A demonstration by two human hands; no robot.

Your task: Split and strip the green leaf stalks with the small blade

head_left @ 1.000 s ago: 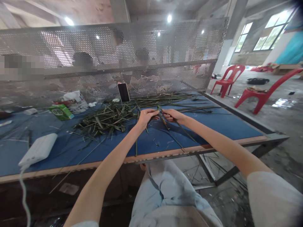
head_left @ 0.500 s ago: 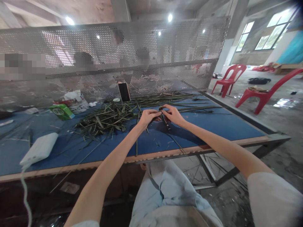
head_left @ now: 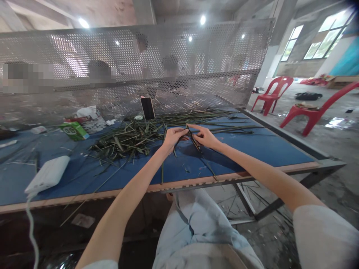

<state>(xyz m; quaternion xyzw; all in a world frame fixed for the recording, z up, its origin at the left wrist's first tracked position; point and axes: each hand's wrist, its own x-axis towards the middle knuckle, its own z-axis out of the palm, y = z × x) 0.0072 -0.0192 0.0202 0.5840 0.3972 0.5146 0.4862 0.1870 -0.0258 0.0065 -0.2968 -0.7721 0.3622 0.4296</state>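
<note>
Over the blue table, my left hand [head_left: 174, 138] pinches a dark green leaf strip [head_left: 195, 142] near its upper end. My right hand [head_left: 206, 137] is closed around the same strip from the other side, its index finger stretched across the top and the other fingers curled. The strip slants down toward the table's front edge. Where fingers overlap, its folds are hidden. Left of my hands lies a heap of short leaf pieces [head_left: 123, 144]. Behind them, long leaf strips [head_left: 202, 116] lie across the table.
A phone [head_left: 147, 108] leans upright before a perforated metal screen [head_left: 207, 63]. On the left are a green box [head_left: 73, 130] and a white power bank [head_left: 48, 174] with a cable. Red chairs [head_left: 272, 93] stand right, beyond the table edge [head_left: 291, 166]. People sit behind the screen.
My right index finger has straightened across the top of the strip, where both hands' fingertips were pinched together before. The strip between my hands now shows more of its length.
</note>
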